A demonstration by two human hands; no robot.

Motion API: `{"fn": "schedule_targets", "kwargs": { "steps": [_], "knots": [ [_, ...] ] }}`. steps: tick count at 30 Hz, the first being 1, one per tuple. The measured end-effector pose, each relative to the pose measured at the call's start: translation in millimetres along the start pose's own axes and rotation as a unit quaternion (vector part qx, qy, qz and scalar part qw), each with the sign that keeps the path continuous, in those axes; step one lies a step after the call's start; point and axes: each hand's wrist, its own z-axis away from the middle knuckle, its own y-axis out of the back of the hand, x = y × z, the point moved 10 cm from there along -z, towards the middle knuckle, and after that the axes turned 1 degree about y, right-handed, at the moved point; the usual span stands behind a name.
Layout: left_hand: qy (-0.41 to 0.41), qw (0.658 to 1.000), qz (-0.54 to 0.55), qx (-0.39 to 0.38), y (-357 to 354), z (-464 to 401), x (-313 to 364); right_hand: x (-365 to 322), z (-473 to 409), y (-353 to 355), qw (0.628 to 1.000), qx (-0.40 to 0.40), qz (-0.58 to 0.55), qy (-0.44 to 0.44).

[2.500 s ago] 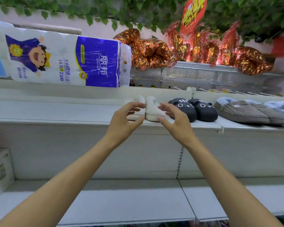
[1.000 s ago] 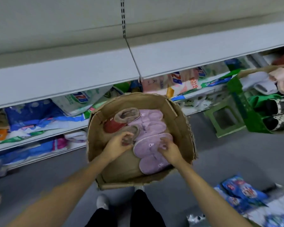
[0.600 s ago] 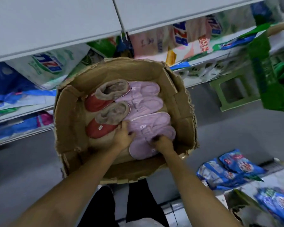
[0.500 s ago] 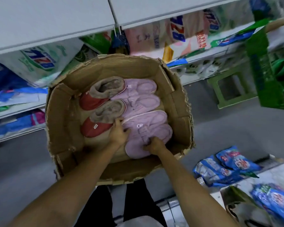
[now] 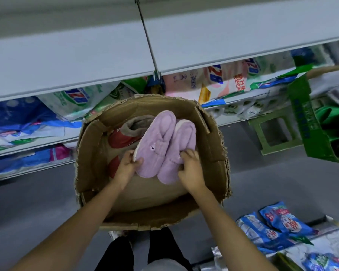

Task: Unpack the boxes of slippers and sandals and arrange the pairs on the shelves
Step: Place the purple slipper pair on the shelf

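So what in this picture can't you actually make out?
- Head view: the lower red slipper is mostly hidden behind the left hand and the purple slippers.
- The box floor beneath the purple slippers is covered by them.
- The grey slippers at the right are cut off by the picture's edge.
- The print on the packs under the shelf is too blurred to read.
- The right hand fingertips are tucked out of sight.

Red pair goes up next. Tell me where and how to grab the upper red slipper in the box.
Take the red slipper by its brown fleece cuff, coming from above: the cuff stands open and faces up. The lilac pair in both hands overlaps its right side, so reach in from the left.
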Motion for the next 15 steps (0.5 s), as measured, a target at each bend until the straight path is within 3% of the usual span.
{"fn": "schedule_targets", "kwargs": {
  "steps": [4,8,12,15],
  "knots": [
    [0.003,0.999,-0.015,0.049,21,-12,-17,-8,-38,-23,0.998,-0.015,-0.044,0.037],
    [0.003,0.997,-0.049,0.057,19,-22,-32,18,-44,-51,0.998,-0.035,-0.055,0.006],
    [0.023,0.998,-0.016,0.058,19,-32,-45,62,-31,-42,0.989,0.067,-0.062,-0.116],
    [0.054,0.996,-0.004,0.076,24,-39,-52,99,-20,-63,0.926,0.039,-0.269,-0.261]
  ]
}}
